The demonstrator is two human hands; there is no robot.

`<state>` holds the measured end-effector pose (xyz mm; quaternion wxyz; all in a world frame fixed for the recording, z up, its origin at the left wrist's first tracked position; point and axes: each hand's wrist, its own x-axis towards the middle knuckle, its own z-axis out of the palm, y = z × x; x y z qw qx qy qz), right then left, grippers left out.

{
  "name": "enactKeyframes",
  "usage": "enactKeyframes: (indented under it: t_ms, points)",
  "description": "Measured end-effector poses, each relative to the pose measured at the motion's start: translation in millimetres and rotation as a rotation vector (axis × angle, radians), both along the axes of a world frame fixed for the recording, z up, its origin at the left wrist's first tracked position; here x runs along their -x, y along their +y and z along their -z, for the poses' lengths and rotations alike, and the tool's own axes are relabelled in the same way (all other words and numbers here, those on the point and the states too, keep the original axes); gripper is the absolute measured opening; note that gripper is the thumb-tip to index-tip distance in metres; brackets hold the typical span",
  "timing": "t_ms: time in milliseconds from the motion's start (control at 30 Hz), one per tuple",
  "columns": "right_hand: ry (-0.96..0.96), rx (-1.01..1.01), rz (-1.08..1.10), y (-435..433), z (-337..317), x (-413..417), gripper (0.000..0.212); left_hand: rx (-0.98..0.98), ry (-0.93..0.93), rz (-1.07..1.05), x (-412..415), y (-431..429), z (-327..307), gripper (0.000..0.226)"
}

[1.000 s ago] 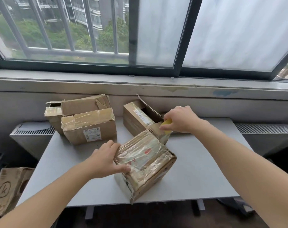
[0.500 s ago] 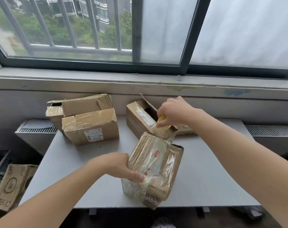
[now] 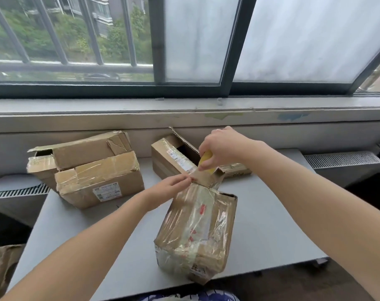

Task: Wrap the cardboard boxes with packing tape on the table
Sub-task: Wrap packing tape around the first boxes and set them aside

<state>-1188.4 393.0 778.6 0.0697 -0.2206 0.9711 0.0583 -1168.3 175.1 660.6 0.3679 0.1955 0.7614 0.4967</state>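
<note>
1 open box (image 3: 167, 163) w/ dark interior

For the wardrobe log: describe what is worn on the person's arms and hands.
The left forearm and right forearm are bare to the picture's edge: no sleeves, gloves, watch or bracelet in view. The right hand has what looks like a thin pale ring on one finger; the left hand shows none.

1. Window (image 3: 193, 40) across the top of the frame; dark frame, frosted panes centre and right;
2. Bars (image 3: 51, 29), trees (image 3: 32, 38) and a building (image 3: 102, 18) beyond, upper left;
3. Sill (image 3: 119, 105) beneath;
4. Grilles mid left (image 3: 17, 191) and mid right (image 3: 341, 159).
</note>
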Motion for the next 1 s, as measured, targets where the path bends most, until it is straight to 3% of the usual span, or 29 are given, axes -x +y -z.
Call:
enactKeyframes:
  t_ms: [100,367,500,600,800,867,1000]
  points:
    - [-0.054,-0.029,0.043,6,-7,-6,0.037,-0.030,0.023,-0.002,-2,4,11,0.062]
    - [-0.162,-0.041,0.043,0,-8,-6,0.042,-0.099,-0.135,0.041,-15,2,31,0.045]
    - [-0.143,-0.002,0.024,-7,-6,5,0.045,-0.088,-0.094,0.060,-2,7,23,0.025]
    - [-0.096,0.068,0.036,-14,-11,15,0.045,-0.118,-0.047,0.039,14,5,19,0.019]
    - [-0.182,0.201,0.098,-30,-19,21,0.042,-0.102,-0.028,0.015,28,-17,9,0.016]
    - [-0.223,0.184,0.081,-39,-16,20,0.042,-0.062,0.043,0.064,21,-21,12,0.028]
    - [-0.248,0.093,-0.027,-56,-2,19,0.045,-0.072,0.100,0.065,1,-21,23,0.011]
